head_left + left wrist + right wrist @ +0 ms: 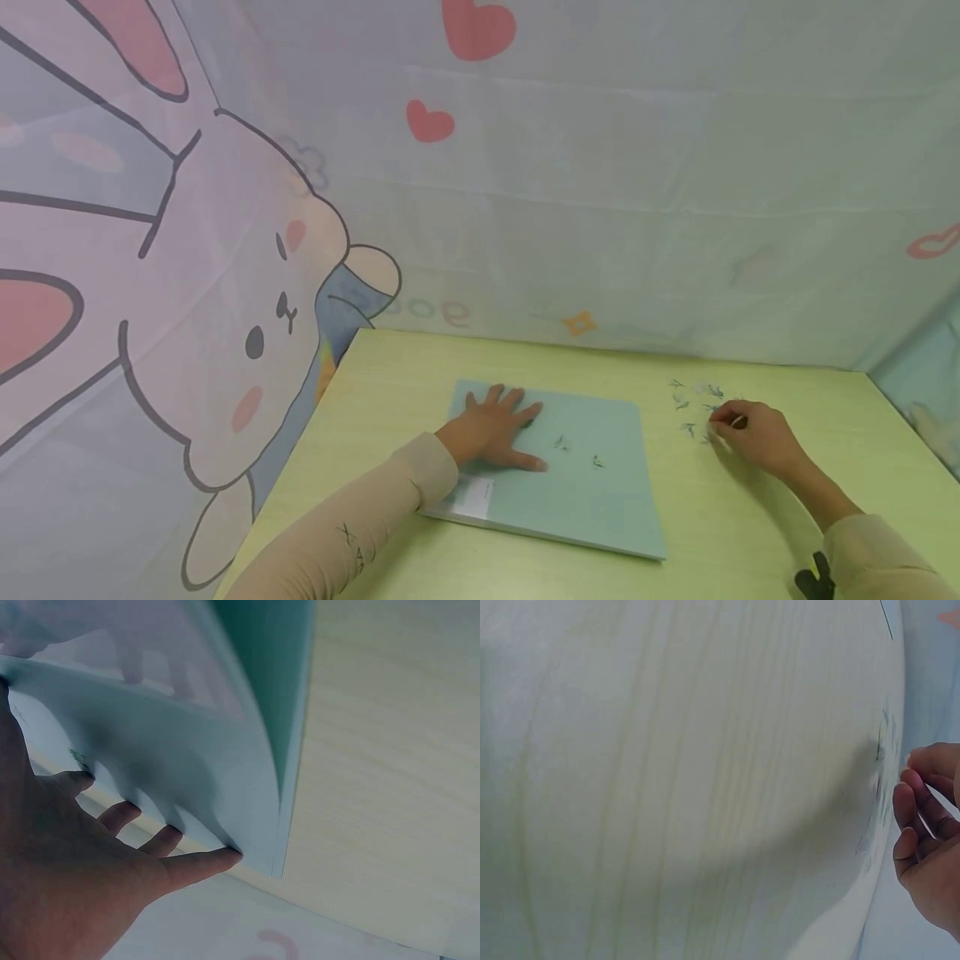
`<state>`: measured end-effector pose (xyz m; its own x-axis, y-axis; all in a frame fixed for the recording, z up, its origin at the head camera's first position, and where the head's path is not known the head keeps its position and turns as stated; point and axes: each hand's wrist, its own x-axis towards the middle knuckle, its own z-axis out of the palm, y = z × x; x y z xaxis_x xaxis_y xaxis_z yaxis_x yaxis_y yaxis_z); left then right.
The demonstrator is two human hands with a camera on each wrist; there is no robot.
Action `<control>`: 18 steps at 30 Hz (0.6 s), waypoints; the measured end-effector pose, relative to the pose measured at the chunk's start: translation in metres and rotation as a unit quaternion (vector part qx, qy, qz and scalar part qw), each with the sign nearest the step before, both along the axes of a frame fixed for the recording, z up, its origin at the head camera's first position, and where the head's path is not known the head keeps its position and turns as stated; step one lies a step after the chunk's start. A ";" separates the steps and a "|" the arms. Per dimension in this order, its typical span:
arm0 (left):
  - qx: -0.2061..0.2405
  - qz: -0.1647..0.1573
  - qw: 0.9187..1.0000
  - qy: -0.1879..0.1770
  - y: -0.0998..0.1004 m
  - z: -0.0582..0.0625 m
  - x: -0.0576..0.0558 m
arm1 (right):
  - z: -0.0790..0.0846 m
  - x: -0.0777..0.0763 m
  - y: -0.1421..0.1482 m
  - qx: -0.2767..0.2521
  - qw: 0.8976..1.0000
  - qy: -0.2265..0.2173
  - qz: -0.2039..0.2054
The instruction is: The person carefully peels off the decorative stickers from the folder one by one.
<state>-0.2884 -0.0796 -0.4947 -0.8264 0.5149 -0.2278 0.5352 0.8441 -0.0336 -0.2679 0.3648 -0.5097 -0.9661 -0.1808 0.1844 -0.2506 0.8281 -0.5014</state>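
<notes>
A pale green folder [600, 508] lies flat on the table, a white label [474, 497] at its lower left. My left hand [495, 427] rests on its upper left part, fingers spread. In the left wrist view its fingertips [174, 829] press on the folder's surface [150, 742]. Small leaf-like prints [562, 444] show right of that hand. Farther right, my right hand [757, 437] pinches with thumb and forefinger among small scattered sticker-like pieces [681, 402]. A pale bit shows at the pinching fingertips [911, 766]; its exact kind I cannot tell.
The yellow-green wooden table [562, 575] runs back to a hanging cloth [570, 225] with hearts and a large rabbit print. A black object [816, 577] is at the right sleeve [881, 554].
</notes>
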 end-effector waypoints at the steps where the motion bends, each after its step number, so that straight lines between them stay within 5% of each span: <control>1: 0.000 0.000 1.000 -0.002 0.000 0.000 0.000 | 0.001 0.000 -0.001 -0.001 1.000 0.000 0.000; 18: 0.014 -0.002 1.000 -0.014 -0.002 0.004 0.002 | 0.012 -0.003 -0.038 -0.050 0.998 0.016 0.043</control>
